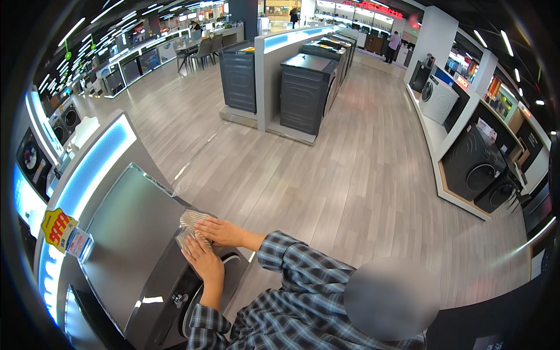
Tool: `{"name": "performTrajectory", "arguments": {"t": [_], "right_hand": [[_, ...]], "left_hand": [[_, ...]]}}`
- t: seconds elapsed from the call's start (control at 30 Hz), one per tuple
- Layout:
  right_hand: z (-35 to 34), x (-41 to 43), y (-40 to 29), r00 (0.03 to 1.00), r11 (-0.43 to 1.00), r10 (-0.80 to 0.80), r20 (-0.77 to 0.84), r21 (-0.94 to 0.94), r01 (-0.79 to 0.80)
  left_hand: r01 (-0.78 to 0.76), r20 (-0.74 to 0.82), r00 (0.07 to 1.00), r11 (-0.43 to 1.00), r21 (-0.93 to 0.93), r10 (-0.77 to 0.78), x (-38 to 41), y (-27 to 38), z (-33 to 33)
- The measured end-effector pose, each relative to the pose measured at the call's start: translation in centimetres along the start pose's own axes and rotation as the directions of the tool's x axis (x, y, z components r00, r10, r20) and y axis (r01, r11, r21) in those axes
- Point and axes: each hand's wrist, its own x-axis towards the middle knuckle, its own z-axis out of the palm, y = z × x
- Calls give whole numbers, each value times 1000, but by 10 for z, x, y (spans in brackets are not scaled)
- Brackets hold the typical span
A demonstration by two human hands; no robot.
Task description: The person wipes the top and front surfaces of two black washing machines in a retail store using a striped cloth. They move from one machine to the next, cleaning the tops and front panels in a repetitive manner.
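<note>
A beige-and-brown striped cloth [194, 221] lies bunched over the front corner of a dark grey front-loading washing machine or dryer [162, 271]. My right hand [221, 232] presses on the cloth from the far side, fingers laid across it. Just nearer, my left hand [204, 259] rests with its fingers on the cloth's lower edge, beside the control panel. The machine's glossy top [131, 214] stretches away to the left. Its round knob [179, 299] shows below my left hand. My forearm partly hides the round door [192, 310].
A lit partition [96, 162] rises behind the machine, with a yellow-and-red price sign [59, 229] beside the top. Another appliance [92, 319] stands at the lower left. Across the wood-look floor [350, 197] are display machines [306, 92]. A person [392, 46] stands far back.
</note>
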Motion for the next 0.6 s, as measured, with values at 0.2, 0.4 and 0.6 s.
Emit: {"name": "performTrajectory", "arguments": {"t": [0.2,0.4,0.6], "right_hand": [[-6,-15,27,996,984,83,34,154,-88],[-1,-26,-3,790,638,530,309,468,-611],[103,-65,-69,645,502,738,200,476,-722]], "left_hand": [[-35,1,999,999,-36,35,23,21,8],[-216,58,976,965,147,210,31,16,25],[-447,278,882,864,232,382,10,-4,49]]}}
